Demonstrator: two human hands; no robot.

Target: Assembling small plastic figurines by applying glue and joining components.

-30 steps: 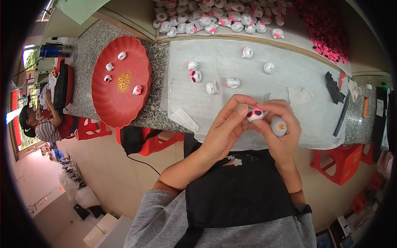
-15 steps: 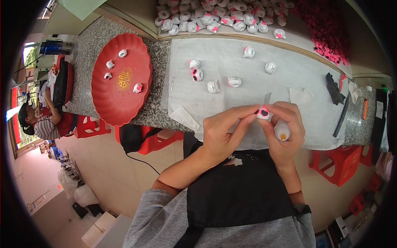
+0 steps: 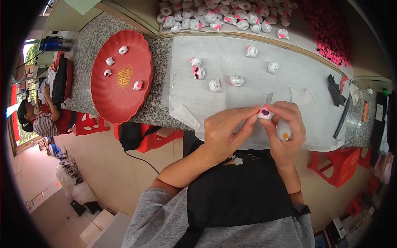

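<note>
left hand (image 3: pixel 223 129) + right hand (image 3: pixel 288 131): fingertips pinch toy head (image 3: pixel 263 117) over near edge of counter (image 3: pixel 160 95) | right palm also grips white bottle (image 3: pixel 283 128) | step: likely fixing pink glasses (image 3: pixel 265 111) on | next: probably needs steady pressure, bottle tip clear

The left forearm (image 3: pixel 184 167) points forward and to the right, while the right forearm (image 3: pixel 291 180) stands more straight. The left hand (image 3: pixel 223 132) and the right hand (image 3: pixel 287 148) are close together, both pinching with thumb (image 3: pixel 245 129) and forefinger (image 3: pixel 247 112); the right fingers (image 3: pixel 299 124) are curled.
</note>
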